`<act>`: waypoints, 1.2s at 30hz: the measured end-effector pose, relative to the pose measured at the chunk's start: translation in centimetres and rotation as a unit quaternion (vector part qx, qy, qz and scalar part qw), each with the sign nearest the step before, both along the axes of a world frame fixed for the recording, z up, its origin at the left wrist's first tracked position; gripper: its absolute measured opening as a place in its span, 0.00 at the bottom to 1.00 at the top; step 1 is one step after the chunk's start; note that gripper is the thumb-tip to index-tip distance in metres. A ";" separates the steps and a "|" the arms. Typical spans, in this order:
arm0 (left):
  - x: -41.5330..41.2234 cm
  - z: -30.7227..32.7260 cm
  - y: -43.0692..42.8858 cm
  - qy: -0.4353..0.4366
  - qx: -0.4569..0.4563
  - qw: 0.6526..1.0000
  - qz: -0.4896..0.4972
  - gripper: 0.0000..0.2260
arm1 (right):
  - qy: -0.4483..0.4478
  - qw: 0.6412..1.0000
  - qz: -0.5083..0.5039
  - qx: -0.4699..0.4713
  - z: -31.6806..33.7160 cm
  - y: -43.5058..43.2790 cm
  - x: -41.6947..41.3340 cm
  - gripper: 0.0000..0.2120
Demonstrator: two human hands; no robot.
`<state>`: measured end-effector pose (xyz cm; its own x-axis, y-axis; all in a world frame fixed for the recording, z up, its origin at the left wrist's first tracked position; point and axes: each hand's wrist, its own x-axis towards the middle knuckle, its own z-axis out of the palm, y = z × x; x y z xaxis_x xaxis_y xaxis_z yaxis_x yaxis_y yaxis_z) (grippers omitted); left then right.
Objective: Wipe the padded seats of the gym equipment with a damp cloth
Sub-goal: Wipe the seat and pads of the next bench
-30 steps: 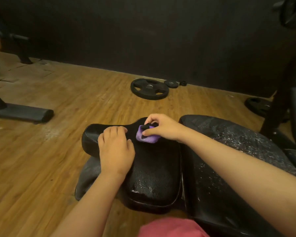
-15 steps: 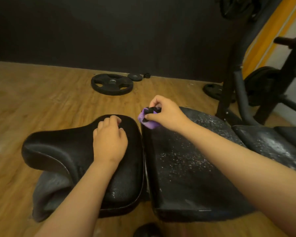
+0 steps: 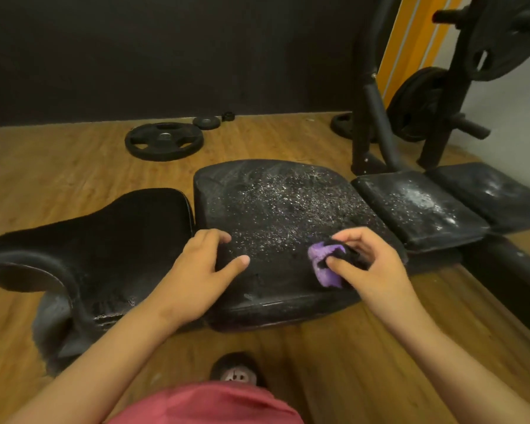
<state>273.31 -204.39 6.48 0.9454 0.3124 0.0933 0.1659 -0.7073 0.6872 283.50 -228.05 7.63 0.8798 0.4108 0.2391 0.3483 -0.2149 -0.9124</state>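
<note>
The person wears a plain faded-red garment [image 3: 205,405], from either side of which a bare left forearm [image 3: 104,344] and a bare right forearm [image 3: 441,347] run to the left hand [image 3: 202,270] and right hand [image 3: 377,270], while just beyond the garment shows a dark shoe toe [image 3: 239,373] with a pale pinkish patch.

Dark wall [image 3: 166,56], wood floor [image 3: 58,166], weight plate [image 3: 164,141]; seemingly a plate rack [image 3: 361,142].

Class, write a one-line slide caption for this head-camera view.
Cleaning: right hand holds purple cloth on droplet-speckled bench pad; left hand rests on same pad.
</note>
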 end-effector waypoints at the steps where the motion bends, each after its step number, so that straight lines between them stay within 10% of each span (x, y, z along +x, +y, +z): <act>1: -0.3 -0.1 -0.3 0.013 -0.004 1.000 -0.012 0.29 | 0.002 1.000 -0.015 0.013 -1.0 -0.8 -1.0 0.15; 9: -1.7 -1.6 0.5 0.121 0.115 0.985 -0.032 0.68 | -0.008 0.985 -0.165 0.046 -7.3 -1.0 -6.1 0.18; 36: -2.5 -3.1 1.2 0.098 0.151 0.984 0.008 0.68 | -0.077 0.981 -0.179 0.001 -8.9 -0.8 -5.1 0.14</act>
